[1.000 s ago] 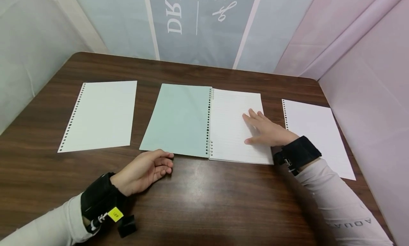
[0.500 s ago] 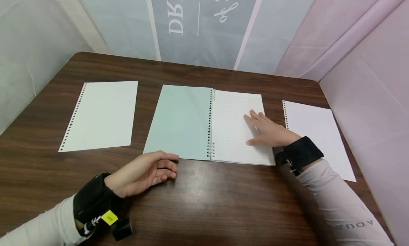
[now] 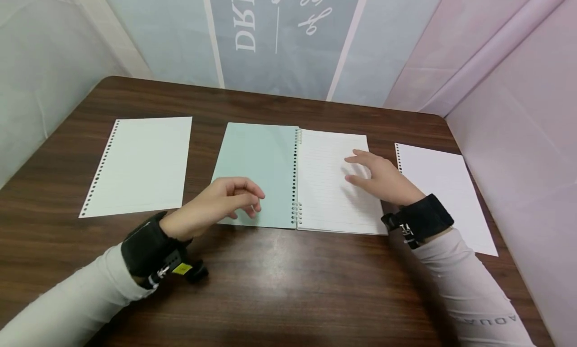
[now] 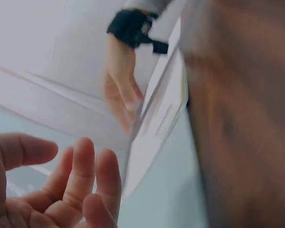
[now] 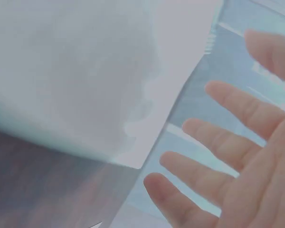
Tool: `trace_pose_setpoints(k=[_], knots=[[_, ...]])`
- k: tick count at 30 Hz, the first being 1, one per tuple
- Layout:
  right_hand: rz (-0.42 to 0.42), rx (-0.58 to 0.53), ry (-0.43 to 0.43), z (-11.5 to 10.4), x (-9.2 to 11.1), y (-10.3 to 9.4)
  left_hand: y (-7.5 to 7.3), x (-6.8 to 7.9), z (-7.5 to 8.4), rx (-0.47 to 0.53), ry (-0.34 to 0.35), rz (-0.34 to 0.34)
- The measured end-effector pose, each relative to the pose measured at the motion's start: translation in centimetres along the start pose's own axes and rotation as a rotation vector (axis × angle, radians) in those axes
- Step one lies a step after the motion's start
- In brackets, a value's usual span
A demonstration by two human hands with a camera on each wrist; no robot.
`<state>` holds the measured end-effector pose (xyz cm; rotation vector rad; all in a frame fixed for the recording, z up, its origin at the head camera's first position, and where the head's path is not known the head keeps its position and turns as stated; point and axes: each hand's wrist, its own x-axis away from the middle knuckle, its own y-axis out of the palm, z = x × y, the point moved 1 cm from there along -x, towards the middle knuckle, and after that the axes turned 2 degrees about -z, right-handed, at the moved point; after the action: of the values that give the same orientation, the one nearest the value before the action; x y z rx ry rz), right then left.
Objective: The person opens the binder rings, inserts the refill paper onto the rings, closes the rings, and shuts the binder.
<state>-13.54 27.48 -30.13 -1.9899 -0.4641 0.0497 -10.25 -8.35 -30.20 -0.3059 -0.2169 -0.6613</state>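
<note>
An open ring-bound notebook lies mid-table, with a pale green cover point(image 3: 257, 156) on the left and lined white pages point(image 3: 324, 187) on the right. Small clear rings point(image 3: 298, 212) join the two halves at the top and bottom of the spine. My left hand point(image 3: 225, 202) hovers over the lower left part of the cover, fingers loosely bent and holding nothing. Over the right edge of the pages is my right hand point(image 3: 380, 177), raised with its shadow on the paper. Its fingers point(image 5: 218, 142) are spread and nothing lies between them in the right wrist view.
A loose punched sheet point(image 3: 139, 166) lies on the left of the brown wooden table point(image 3: 270, 287). Another punched sheet point(image 3: 442, 187) is at the right, partly behind my right wrist. Fabric curtains point(image 3: 288, 61) hang behind the table.
My left hand has risen from the table by the cover's lower edge and moved over the cover, turning palm down. My right hand has lifted off the page.
</note>
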Motion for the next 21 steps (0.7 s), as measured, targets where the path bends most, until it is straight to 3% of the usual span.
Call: trace_pose_setpoints(k=[5,9,13,16,21], knots=[[0.093,-0.071,0.019,-1.2,-0.1,-0.2,0.6,-1.6,1.2,-0.227,0.207,0.094],[0.131,-0.131,0.015,-2.5,-0.2,0.0,1.9,-3.0,1.8,-0.316,0.318,0.108],[0.132,-0.177,0.006,-3.8,-0.3,0.4,3.1,-4.1,2.5,-0.322,0.341,0.097],[0.121,-0.180,-0.023,-4.7,-0.4,1.0,3.5,-4.6,2.9,-0.381,0.352,0.128],[0.054,-0.153,-0.135,-5.8,-0.7,2.4,4.0,-5.5,2.5,-0.503,0.298,0.149]])
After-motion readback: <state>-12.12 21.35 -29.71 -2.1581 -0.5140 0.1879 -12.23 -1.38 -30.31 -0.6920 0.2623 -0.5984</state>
